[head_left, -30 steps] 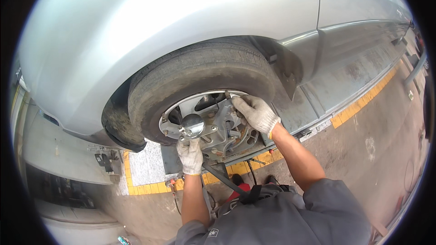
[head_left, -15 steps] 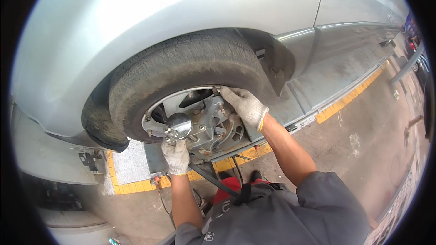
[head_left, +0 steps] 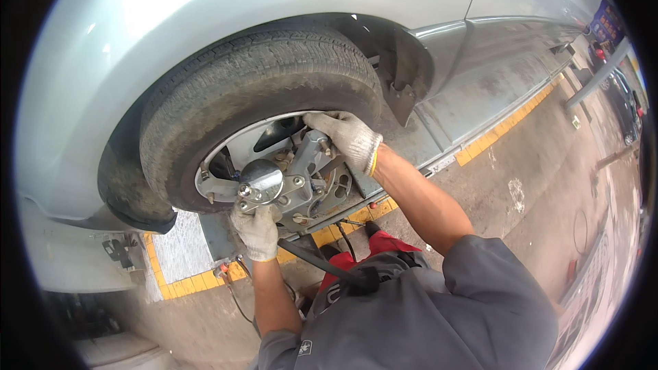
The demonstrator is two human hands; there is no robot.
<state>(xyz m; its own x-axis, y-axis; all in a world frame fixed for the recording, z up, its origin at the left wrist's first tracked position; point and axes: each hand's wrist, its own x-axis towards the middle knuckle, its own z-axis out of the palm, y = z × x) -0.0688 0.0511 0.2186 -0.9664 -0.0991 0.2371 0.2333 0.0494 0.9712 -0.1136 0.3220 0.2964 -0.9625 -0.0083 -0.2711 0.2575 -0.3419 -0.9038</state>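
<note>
White-gloved left fingers [head_left: 248,220] grip the grey metal wheel clamp [head_left: 296,195] just above them; white-gloved right fingers [head_left: 323,124] curl at its upper arm, grip hidden, black rubber tyre [head_left: 260,85] arching beyond!

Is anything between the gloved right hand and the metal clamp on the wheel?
Nothing visible: the right hand is at the upper end of the metal clamp, beside the rim, though the exact contact is hidden.
</note>
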